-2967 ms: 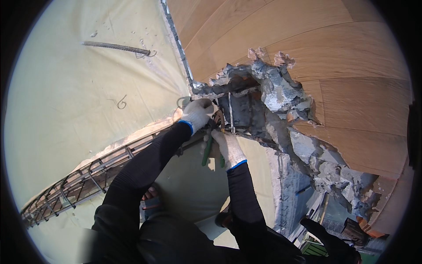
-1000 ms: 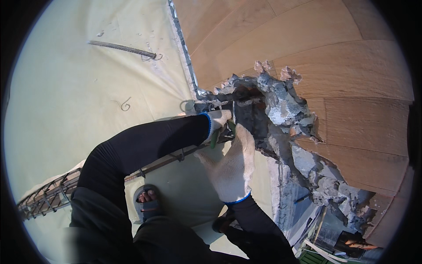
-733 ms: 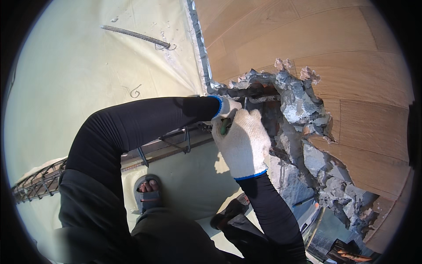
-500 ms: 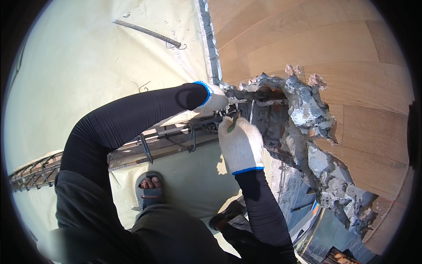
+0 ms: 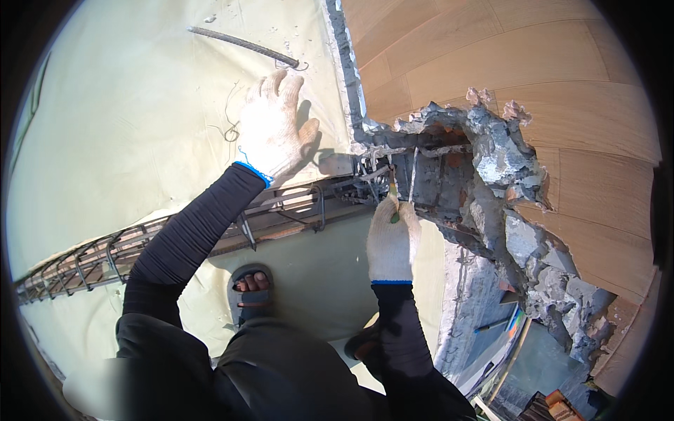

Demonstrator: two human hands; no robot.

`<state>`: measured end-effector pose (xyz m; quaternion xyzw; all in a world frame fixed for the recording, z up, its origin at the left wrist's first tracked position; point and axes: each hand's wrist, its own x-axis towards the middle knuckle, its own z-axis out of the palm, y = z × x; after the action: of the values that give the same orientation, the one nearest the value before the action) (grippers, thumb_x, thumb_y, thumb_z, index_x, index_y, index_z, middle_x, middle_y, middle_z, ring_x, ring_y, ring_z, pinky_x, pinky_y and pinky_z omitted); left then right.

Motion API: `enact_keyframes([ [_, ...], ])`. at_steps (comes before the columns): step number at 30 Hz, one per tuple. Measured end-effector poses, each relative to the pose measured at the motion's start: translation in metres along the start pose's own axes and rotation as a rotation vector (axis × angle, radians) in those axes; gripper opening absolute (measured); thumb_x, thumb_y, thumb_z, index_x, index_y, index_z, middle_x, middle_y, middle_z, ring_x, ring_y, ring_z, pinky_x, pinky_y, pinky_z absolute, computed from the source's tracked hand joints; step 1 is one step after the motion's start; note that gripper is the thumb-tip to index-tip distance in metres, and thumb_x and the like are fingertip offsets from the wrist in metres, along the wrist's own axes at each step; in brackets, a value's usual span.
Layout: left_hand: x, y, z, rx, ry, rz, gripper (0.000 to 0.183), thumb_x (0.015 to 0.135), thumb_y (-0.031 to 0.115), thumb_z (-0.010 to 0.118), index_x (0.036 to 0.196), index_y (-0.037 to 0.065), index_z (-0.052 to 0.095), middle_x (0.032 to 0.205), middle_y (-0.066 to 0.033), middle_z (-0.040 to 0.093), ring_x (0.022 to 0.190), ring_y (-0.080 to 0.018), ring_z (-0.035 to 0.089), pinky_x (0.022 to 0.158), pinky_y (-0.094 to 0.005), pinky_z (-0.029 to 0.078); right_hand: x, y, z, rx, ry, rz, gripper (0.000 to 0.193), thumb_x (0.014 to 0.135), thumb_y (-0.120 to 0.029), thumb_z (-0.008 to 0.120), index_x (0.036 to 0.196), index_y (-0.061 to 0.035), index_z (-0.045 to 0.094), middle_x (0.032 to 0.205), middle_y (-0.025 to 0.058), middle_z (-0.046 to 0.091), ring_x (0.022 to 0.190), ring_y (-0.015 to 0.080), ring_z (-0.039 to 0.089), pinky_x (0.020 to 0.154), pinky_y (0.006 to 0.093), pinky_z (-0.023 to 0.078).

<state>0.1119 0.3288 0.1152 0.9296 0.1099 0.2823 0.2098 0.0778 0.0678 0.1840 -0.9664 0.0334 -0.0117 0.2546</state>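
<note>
My left hand (image 5: 272, 130), in a white knit glove with a blue cuff, is spread over the pale sheet (image 5: 161, 105); whether it touches the sheet I cannot tell. It holds nothing. Beside its fingers are a loop of thin wire (image 5: 230, 132) and a short ribbed steel bar (image 5: 246, 46). My right hand (image 5: 393, 242), gloved the same way, is closed round a slim green-handled tool (image 5: 394, 189), whose kind is mostly hidden. The tool points up at the tied bar ends (image 5: 371, 170) in the broken concrete gap.
A steel rebar cage (image 5: 105, 256) runs from the left to the gap. Jagged broken concrete (image 5: 495, 168) edges the wood-look tiled surface (image 5: 583, 126) at right. My sandalled foot (image 5: 251, 291) stands on the lower sheet. Debris and boards (image 5: 509, 358) lie at lower right.
My left hand has left the bar joint, moving up and left to spread over the sheet. My right hand has shifted slightly down, still gripping the green-handled tool.
</note>
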Motion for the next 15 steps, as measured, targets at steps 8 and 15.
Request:
enact_keyframes([
  [8,-0.056,0.015,0.001,-0.436,-0.429,-0.302,0.029,0.094,0.034,0.077,0.108,0.009,0.082,0.099,-0.0156,0.078,0.097,-0.0371,0.075,0.089,-0.0483,0.059,-0.028,0.033,0.004,0.202,0.005,0.048,0.033,0.121,-0.031,0.054,0.106,-0.0035,0.066,0.081,0.0032,0.063,0.065,0.0109,0.061,0.059,0.0286,0.049],
  [15,-0.026,0.063,0.024,0.000,-1.047,-0.051,0.043,0.090,0.051,0.076,0.104,0.011,0.087,0.103,-0.0158,0.084,0.099,-0.0358,0.081,0.087,-0.0491,0.063,-0.055,0.009,0.008,0.266,0.066,0.156,0.030,0.119,-0.025,0.054,0.105,-0.0010,0.065,0.081,0.0137,0.065,0.070,0.0282,0.066,0.065,0.0413,0.050],
])
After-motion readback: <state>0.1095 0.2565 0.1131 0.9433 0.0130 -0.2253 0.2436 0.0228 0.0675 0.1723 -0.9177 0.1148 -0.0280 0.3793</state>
